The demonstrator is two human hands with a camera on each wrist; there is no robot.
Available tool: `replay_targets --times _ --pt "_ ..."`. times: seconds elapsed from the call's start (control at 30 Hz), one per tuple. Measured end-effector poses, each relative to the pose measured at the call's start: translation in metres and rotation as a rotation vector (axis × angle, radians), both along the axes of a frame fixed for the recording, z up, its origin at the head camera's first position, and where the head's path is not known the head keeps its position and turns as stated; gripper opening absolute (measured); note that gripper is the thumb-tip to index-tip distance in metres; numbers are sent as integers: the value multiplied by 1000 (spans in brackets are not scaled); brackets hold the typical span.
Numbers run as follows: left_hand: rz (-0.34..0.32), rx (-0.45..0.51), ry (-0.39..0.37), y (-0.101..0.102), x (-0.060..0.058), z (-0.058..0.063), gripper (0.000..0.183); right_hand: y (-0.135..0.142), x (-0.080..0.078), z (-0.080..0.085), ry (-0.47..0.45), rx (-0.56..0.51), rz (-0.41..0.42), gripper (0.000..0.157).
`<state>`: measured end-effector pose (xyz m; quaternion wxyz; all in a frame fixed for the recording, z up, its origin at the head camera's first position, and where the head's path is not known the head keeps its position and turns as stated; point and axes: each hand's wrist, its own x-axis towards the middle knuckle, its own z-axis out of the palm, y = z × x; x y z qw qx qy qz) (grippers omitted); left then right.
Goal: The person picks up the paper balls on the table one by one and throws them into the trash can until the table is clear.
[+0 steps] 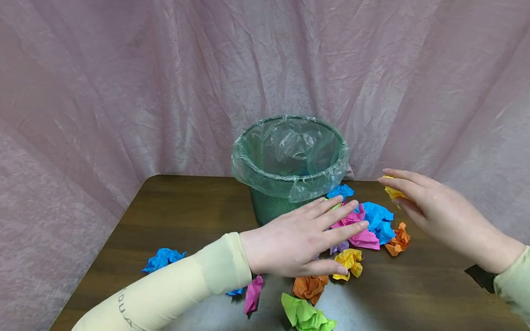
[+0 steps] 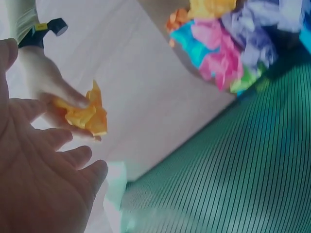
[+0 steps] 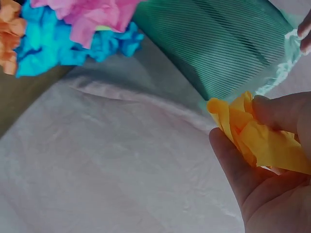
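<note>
Yellow paper (image 3: 267, 145), gripped by the right hand (image 1: 449, 213) right of the bin (image 1: 267, 208). Left hand (image 1: 298, 239), fingers spread, in front of the bin.

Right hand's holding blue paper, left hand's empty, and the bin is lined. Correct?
No: the paper in the right hand is yellow, not blue, as the right wrist view shows. The left hand is empty and the bin is lined.
</note>
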<state>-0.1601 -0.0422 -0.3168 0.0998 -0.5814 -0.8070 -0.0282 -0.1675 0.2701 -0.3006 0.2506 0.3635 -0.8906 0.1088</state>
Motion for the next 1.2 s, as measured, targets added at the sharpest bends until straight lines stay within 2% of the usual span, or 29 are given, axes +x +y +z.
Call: replay_targets --times 0.17,0.27,0.43,0.53,0.67,0.9,1.2 --pt "39 32 -23 -16 -6 20 79 -12 -5 17 21 1 38 65" --pt "69 41 -11 -27 -11 30 78 -19 -8 25 29 11 33 66" --pt "146 69 35 -50 -22 44 76 -33 -12 38 25 25 27 68" --pt "200 85 35 -64 -31 50 75 -42 -16 45 17 25 32 67" --pt "275 97 -1 -81 -43 55 75 -56 -23 54 -12 22 41 62" --pt "380 89 -57 -104 -62 59 76 -86 -40 68 -127 17 44 54" --pt "465 79 -105 -123 -84 63 77 -118 -67 76 -178 78 73 50"
